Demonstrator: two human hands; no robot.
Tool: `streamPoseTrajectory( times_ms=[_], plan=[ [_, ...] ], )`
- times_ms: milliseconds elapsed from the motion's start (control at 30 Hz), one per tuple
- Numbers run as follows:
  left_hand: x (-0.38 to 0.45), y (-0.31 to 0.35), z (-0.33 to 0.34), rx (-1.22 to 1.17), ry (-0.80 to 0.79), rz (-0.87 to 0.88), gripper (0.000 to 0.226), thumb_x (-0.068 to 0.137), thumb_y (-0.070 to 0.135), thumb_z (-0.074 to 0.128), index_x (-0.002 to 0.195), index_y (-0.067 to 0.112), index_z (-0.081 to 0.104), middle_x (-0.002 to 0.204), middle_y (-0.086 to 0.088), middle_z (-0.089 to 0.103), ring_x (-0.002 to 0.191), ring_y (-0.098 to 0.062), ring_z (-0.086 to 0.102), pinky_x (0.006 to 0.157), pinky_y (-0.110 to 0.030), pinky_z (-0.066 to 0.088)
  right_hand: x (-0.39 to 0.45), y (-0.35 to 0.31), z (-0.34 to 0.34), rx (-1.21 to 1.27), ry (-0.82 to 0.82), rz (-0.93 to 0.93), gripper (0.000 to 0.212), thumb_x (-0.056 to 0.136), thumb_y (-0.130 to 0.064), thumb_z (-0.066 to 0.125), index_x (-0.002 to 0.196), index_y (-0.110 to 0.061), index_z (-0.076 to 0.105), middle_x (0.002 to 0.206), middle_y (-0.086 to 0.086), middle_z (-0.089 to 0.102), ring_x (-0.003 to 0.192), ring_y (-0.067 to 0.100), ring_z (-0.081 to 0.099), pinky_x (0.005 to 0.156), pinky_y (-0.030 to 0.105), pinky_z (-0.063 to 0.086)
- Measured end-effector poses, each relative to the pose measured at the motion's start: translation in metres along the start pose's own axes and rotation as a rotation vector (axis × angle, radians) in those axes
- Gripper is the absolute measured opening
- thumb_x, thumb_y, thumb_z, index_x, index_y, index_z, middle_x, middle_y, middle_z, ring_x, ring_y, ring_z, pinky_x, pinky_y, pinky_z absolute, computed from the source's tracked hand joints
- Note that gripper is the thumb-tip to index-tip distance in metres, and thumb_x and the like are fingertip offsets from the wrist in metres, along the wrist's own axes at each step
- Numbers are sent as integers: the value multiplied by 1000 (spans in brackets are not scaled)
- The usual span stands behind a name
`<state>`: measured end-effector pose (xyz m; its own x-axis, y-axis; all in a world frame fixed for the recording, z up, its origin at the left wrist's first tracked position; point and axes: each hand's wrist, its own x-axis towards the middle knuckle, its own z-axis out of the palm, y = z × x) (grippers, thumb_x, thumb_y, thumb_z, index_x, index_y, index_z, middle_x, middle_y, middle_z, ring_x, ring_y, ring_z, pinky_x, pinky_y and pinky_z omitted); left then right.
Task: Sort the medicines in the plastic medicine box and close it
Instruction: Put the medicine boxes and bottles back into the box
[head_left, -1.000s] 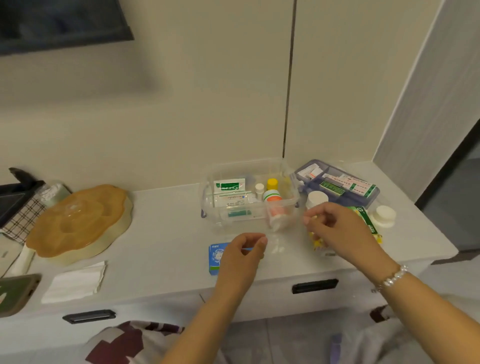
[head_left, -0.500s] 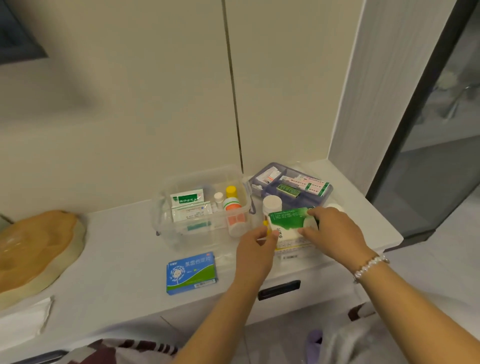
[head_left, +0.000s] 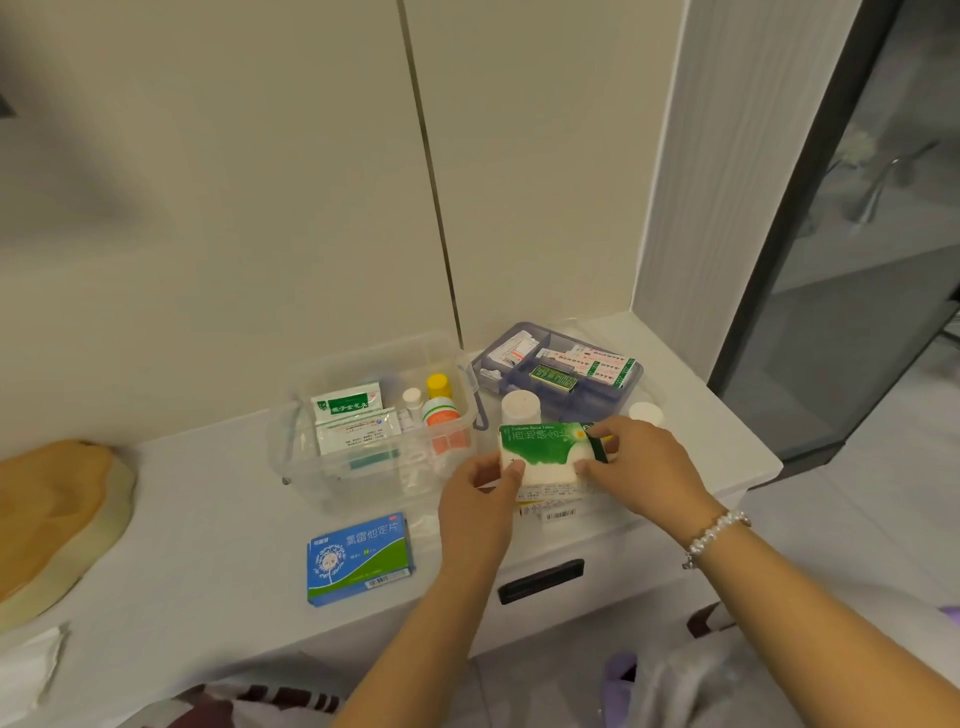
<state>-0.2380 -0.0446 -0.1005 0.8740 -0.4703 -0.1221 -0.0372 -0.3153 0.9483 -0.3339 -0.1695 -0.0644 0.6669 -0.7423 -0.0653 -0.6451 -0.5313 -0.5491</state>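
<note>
We see a room in a home. A white drawer cabinet (head_left: 208, 519) stands against plain cream wall panels (head_left: 260, 208), a glass door (head_left: 883, 234) is at the right, and household medicines lie on top.

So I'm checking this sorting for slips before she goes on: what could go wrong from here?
1. Both hands, left hand and right hand, hold the green box above other packets; lifting may drag those off the near edge.
2. The white bottle stands just behind and could be knocked over.
3. The clear box looks fairly full, so fitting may be tight.
</note>
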Motion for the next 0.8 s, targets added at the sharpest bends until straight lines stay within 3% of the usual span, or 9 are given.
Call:
streamPoseTrajectory(
  times_ms=[67, 133, 267, 433, 633, 800],
  plan=[
    [-1, 0, -6, -33, -3, -32, 26, 84, 28, 64, 106, 14, 60, 101, -1, 67, 92, -17, 64, 77, -33, 57, 0, 1, 0, 86, -28, 35, 40, 77, -30, 68, 115, -21, 58, 98, 1, 66, 82, 16, 57, 69, 26, 44],
    [-3, 0, -13, -108, -35, -71, 25, 83, 23, 66, 103, 12, 57, 97, -2, 67, 86, -16, 66, 65, -26, 58, 1, 2, 0, 165, -61, 60, 40, 76, -25, 70, 114, -18, 58, 90, 0, 64, 80, 15, 59, 70, 27, 46],
    [-3, -2, -30, -219, -91, -124, 22, 84, 13, 64, 102, 15, 52, 89, -3, 68, 79, -14, 68, 54, -22, 58, 2, 7, -1, 316, -144, 134, 39, 78, -21, 69, 115, -11, 59, 100, 7, 68, 85, 20, 62, 79, 31, 50],
    [0, -13, -41, -272, -195, -297, 13, 89, 12, 56, 101, 11, 62, 92, -4, 70, 87, -17, 66, 60, -22, 59, 1, 15, -1, 16, -46, 115, 38, 86, -28, 59, 121, -13, 57, 106, 6, 66, 89, 19, 57, 74, 26, 42],
    [8, -24, -41, -469, -303, -413, 17, 94, 8, 46, 103, 6, 60, 99, -9, 70, 94, -22, 66, 66, -28, 59, 1, 26, -2, -85, -10, 113, 22, 89, -27, 53, 81, -10, 65, 74, 5, 59, 69, 20, 54, 53, 23, 35],
    [11, -20, -37, -545, -367, -403, 21, 95, 8, 39, 104, 8, 57, 98, -8, 69, 90, -20, 65, 66, -30, 55, 2, 27, -2, -86, -2, 172, 24, 86, -32, 55, 85, -11, 68, 82, 7, 67, 70, 24, 61, 64, 32, 49]
  ],
)
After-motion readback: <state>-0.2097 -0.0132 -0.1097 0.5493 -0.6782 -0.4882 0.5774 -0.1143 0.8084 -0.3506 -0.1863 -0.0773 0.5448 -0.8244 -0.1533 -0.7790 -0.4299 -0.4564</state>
